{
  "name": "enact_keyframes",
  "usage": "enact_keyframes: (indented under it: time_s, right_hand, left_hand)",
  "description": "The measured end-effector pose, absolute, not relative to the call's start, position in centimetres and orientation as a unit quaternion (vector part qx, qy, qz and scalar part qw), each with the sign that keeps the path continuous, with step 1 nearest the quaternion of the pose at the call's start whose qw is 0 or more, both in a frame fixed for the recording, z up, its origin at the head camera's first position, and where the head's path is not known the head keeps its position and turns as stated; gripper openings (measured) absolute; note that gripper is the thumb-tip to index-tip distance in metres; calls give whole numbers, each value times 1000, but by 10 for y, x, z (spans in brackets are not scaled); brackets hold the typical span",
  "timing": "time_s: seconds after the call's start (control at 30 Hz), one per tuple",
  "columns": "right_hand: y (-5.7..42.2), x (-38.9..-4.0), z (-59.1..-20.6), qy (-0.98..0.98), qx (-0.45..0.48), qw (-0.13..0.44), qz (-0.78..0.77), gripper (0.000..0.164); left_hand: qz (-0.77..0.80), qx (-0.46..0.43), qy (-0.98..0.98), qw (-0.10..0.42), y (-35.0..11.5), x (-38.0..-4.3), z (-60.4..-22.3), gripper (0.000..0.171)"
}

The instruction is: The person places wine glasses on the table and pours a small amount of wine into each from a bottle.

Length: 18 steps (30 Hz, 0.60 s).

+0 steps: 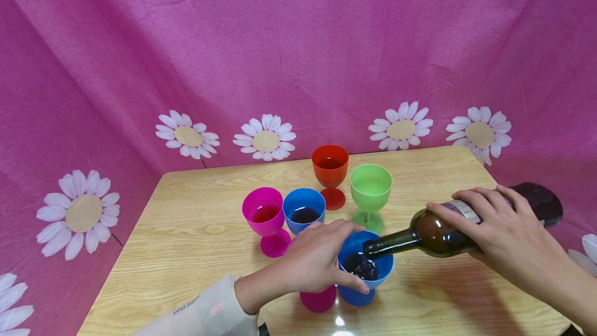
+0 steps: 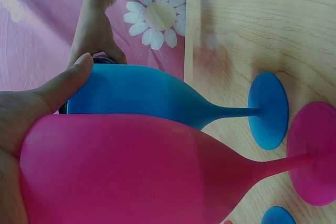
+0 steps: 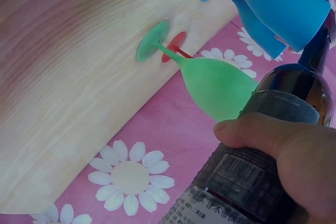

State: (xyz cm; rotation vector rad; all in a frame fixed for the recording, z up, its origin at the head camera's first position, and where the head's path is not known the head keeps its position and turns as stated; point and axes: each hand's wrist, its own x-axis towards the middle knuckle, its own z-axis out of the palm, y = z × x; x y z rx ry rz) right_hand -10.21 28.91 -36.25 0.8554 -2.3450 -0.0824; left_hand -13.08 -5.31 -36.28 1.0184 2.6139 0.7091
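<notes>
My right hand (image 1: 501, 222) grips a dark wine bottle (image 1: 436, 235) by its body, tilted with its neck over the rim of the front blue goblet (image 1: 383, 267). Dark, bubbly liquid lies in that goblet. My left hand (image 1: 312, 261) holds the same goblet near its rim, the thumb on the near side and fingers reaching across the far side. Under the left palm stands a pink goblet (image 2: 115, 166), its bowl mostly hidden in the head view. In the right wrist view the thumb lies across the bottle's label (image 3: 239, 174).
Behind stand a pink goblet (image 1: 265, 219) and a blue goblet (image 1: 304, 211), both holding dark liquid. A red goblet (image 1: 330, 167) with liquid and a green goblet (image 1: 371, 191) stand farther back. Pink flowered cloth (image 1: 298, 56) hangs behind the wooden table (image 1: 186, 253).
</notes>
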Motion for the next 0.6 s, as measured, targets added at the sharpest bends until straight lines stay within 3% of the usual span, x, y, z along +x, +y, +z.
enact_keyframes:
  time_s: [0.33, 0.5, 0.6]
  right_hand:
    - [295, -100, -372, -906, 315, 282, -20, 76]
    - [293, -97, -376, -913, 302, 274, -16, 111]
    - [290, -95, -380, -921, 285, 266, -2, 116]
  left_hand:
    - [252, 349, 893, 129, -54, -131, -363, 85]
    - [250, 353, 893, 122, -54, -131, -364, 85]
    - [249, 354, 894, 118, -54, -131, -364, 85]
